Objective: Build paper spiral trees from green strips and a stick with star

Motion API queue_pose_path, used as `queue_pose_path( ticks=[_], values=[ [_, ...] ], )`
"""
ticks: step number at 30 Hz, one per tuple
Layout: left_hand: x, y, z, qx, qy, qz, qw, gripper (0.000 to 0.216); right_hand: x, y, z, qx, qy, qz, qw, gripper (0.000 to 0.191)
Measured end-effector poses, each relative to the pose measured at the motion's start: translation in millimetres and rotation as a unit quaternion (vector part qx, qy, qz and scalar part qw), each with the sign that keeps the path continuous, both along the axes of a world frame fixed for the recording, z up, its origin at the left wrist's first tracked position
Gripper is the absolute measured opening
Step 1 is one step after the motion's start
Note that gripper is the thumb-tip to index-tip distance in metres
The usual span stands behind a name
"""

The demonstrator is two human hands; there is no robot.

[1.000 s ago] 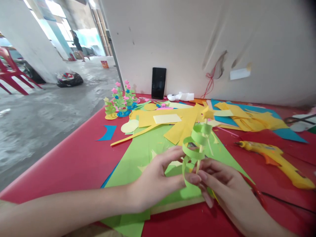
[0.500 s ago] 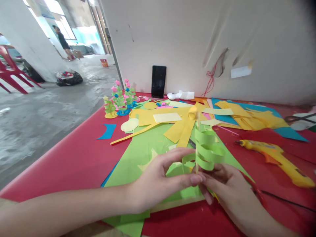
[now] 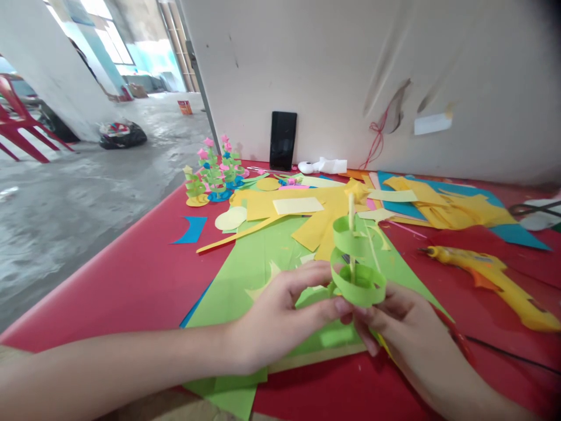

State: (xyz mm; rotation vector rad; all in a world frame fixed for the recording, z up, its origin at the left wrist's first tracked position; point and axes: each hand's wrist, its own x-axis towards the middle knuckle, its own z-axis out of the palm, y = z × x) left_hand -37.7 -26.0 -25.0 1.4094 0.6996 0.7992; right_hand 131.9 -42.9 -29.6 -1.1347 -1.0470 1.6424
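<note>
Green paper spiral [image 3: 360,295] on pale stick [image 3: 351,217], upright above the worktop [image 3: 131,263]; clamped near the foot by fingertips of left hand [image 3: 284,318] and right hand [image 3: 405,327], close together. Possible mishaps: spiral creased by too hard a pinch; yellow star [image 3: 357,190] knocked loose by brisk turning; dark cord [image 3: 512,355] snagged by right forearm [image 3: 477,392]. Hidden: stick's foot, most right fingertips. Unclear: red item [image 3: 463,346] beside the forearm. Cut off: cord's far end
</note>
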Motion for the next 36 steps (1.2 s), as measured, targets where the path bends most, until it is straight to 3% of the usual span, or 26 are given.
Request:
queue_pose_path(
  ticks=[11,24,36],
  values=[
    [0,1,2.7,-0.01,0.032,-0.005,0.999,0.013,2,1,-1.1,0.008,-0.036,-0.009,0.999,0.02],
    [1,1,-1.4,-0.017,0.015,0.029,0.999,0.037,4,2,-3.8,0.02,-0.03,-0.051,0.998,0.019],
    [0,0,9.1,-0.02,0.009,0.01,1.0,0.029,3,3,-5.6,-0.001,-0.018,-0.049,0.999,0.023]
  ],
)
